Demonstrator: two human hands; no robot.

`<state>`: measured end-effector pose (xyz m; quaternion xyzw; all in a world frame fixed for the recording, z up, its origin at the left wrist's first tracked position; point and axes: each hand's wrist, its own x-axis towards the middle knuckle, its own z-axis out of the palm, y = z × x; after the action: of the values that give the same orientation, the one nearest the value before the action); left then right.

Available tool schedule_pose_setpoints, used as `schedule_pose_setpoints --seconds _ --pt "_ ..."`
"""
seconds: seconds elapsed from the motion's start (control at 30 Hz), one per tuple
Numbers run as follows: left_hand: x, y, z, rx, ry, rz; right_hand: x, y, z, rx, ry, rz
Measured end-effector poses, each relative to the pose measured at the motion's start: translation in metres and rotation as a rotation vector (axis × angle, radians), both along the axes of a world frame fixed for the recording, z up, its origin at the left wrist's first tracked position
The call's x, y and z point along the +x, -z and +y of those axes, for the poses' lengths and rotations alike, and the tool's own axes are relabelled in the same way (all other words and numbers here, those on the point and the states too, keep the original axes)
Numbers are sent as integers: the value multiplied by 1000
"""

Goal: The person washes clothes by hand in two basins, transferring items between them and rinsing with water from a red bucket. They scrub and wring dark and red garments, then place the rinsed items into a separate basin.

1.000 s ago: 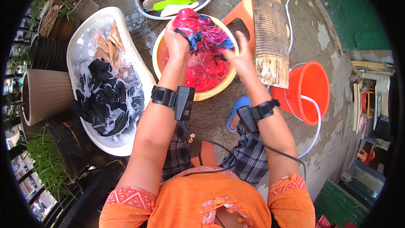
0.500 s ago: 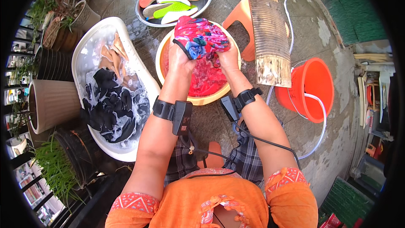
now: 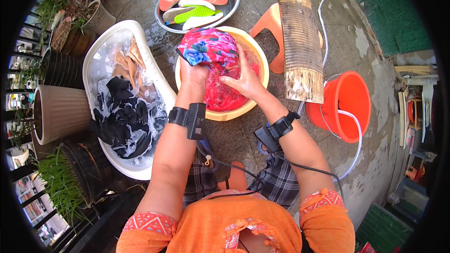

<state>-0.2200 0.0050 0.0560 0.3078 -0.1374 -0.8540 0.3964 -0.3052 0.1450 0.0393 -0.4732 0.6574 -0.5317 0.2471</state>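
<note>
Now the right hand has unclasped floral cloth.

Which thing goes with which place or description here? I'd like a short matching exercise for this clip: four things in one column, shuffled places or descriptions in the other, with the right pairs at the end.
Things
1. Flowered cloth
2. Insoles
3. Black clothes
4. Washboard

Places or descriptions
A. In the white tub
B. Wooden, with ridges across it
C. In the metal basin
D. Held up in the left hand at the yellow basin

Right pairs: 1-D, 2-C, 3-A, 4-B
</note>
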Motion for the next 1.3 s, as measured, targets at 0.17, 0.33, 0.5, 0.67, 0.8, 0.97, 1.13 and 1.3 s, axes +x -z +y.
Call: schedule_pose_setpoints --seconds 0.17,0.33,0.5,0.67,0.8,0.97,1.13,1.3 --pt "-4 -5 13 183 143 76 -24 -4 -1 -220 48 123" --pt "-20 -8 41 -260 -76 -190 15 -23 -22 -370 428 -913" --pt "-16 -7 41 -791 -21 -259 14 -29 -24 -192 304 -1588" --pt "-6 -12 33 -1133 192 -337 -2 0 -27 131 189 -1638" --pt "3 -18 20 -1306 410 -404 0 15 -33 373 172 -1793" --pt "-1 -3 18 -676 163 -180 1 -1 -34 294 57 -1531" --pt "2 5 -5 -9 -106 -56 11 -7 -24 -199 101 -800" --pt "-4 0 6 175 144 -43 9 2 -16 -401 172 292"
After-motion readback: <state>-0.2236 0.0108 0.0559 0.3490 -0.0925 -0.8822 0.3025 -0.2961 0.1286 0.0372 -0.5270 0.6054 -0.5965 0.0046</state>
